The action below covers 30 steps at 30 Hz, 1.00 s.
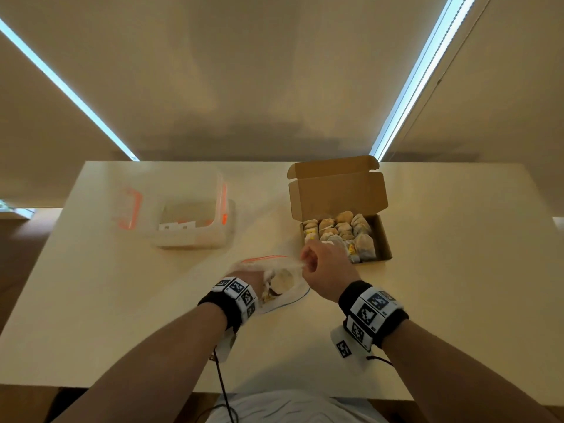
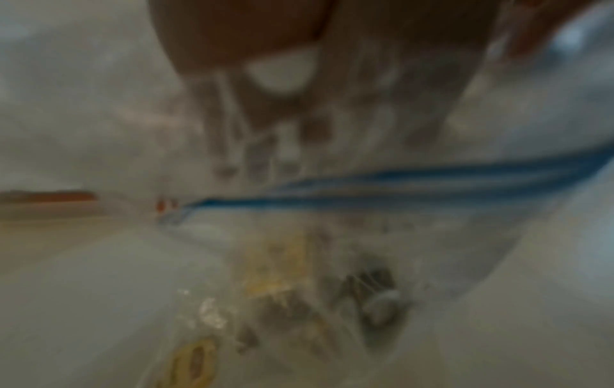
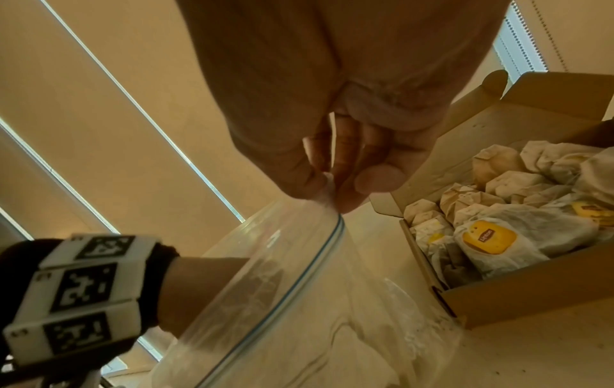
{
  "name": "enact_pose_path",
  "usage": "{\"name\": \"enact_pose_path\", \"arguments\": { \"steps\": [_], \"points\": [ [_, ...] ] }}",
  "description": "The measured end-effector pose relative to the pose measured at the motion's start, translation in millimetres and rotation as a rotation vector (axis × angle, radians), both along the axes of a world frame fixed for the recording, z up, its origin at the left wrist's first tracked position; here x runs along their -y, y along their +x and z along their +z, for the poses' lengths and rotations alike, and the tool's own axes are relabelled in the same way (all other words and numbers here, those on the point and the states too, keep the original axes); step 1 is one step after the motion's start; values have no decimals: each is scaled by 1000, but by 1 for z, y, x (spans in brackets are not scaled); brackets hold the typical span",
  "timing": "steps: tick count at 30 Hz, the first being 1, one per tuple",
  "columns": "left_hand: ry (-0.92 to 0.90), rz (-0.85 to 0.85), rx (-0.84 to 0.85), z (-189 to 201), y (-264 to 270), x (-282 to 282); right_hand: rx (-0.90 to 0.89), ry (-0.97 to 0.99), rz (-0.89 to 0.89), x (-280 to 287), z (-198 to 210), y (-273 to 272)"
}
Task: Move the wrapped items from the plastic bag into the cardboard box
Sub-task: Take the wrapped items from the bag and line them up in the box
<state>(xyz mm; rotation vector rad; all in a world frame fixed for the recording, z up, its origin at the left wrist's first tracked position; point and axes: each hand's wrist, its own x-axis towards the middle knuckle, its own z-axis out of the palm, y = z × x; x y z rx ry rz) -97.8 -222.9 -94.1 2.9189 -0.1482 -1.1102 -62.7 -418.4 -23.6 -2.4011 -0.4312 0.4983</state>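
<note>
A clear plastic zip bag (image 1: 276,265) lies on the table just left of the open cardboard box (image 1: 385,239). My right hand (image 1: 306,264) pinches the bag's rim and holds its mouth up; in the right wrist view the thumb and fingers (image 3: 332,189) squeeze the plastic above the blue zip line. My left hand (image 1: 255,280) is reached inside the bag, beside a pale wrapped item (image 1: 283,281). The left wrist view is blurred, showing fingers (image 2: 299,110) through plastic and wrapped items (image 2: 282,288) below; its grip is unclear. Several wrapped tea bags (image 1: 338,233) fill the box (image 3: 531,296).
A clear plastic container (image 1: 195,221) with orange clips stands at the back left, its lid (image 1: 131,209) beside it. The box's flap (image 1: 335,190) stands up behind it. A dark cable (image 1: 224,389) hangs off the table's (image 1: 106,300) near edge.
</note>
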Motion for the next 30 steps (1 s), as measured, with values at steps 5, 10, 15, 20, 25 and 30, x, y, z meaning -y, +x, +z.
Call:
{"name": "enact_pose_path", "arguments": {
  "steps": [5, 10, 15, 20, 25, 30],
  "points": [
    [-115, 201, 81, 6, 13, -1, -15, 29, -14, -2, -3, -1],
    [-201, 320, 73, -4, -2, 11, -51, 46, -20, -3, -2, -4],
    [-139, 291, 27, -19, -8, 15, -45, 22, -2, -8, -2, -6],
    [-176, 275, 84, 5, -3, 9, -60, 36, -21, -1, 2, 1],
    [-338, 336, 70, 64, 6, 3, -83, 9, -9, 7, 1, 8],
    [-759, 618, 8, 108, 5, -14, -122, -30, 10, 10, -2, 10]
  ]
}}
